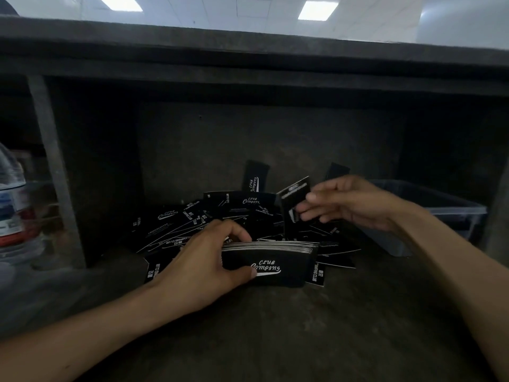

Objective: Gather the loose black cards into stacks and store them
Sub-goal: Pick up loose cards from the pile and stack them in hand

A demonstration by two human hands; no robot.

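— What's the setting?

— A dark, worn tabletop (pixel 275 340) running back into a shadowed recess, roofed by a thick dark shelf (pixel 248 53) across twelve o'clock. Above that is a white ceiling with two lit panels (pixel 316 9).

— Anything at the edges?

— A grey plastic bin (pixel 451 208) at three o'clock; its inside is too dark to read. A clear bottle (pixel 13 205), blurred, stands at nine o'clock.

— And the task's things?

— A loose pile of black cards (pixel 187 219), printed "Camping Club" in white, lies by the recess wall just above centre. Two lean upright against that wall at the pile's twelve o'clock.

— The hands?

— The left hand (pixel 203 260), forearm at seven o'clock, grips a squared stack (pixel 275 266) standing on edge at the pile's six o'clock. Its thumb is on the near face and its fingers curl over the top. The right hand (pixel 355 202), forearm at four o'clock, pinches a single card (pixel 294 199) between thumb and fingertips. That one is raised above the pile, at the stack's one o'clock.
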